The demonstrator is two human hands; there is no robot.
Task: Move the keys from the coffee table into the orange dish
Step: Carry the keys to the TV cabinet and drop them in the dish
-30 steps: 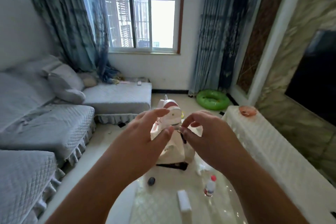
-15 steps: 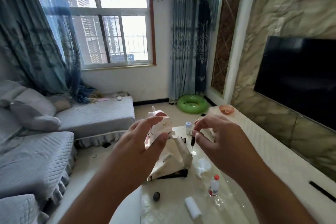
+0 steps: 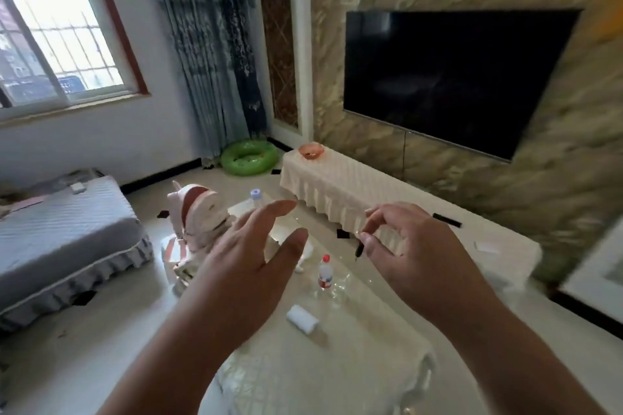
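Over the glass-topped coffee table (image 3: 337, 340) at the bottom of the frame, the right hand (image 3: 414, 253) pinches the keys (image 3: 359, 249) between thumb and fingertips, a dark key dangling just below them at centre frame. The left hand (image 3: 249, 266), left of centre, is spread wide and holds nothing. In the last second the view has swung right, from the window and sofa to the television wall, bringing the orange dish (image 3: 310, 151) from the frame's right edge to upper centre. That suggests the carry is under way, with the keys already off the table. The dish sits on the far end of the cloth-covered cabinet (image 3: 421, 212), well apart from the keys, above and slightly left of them.
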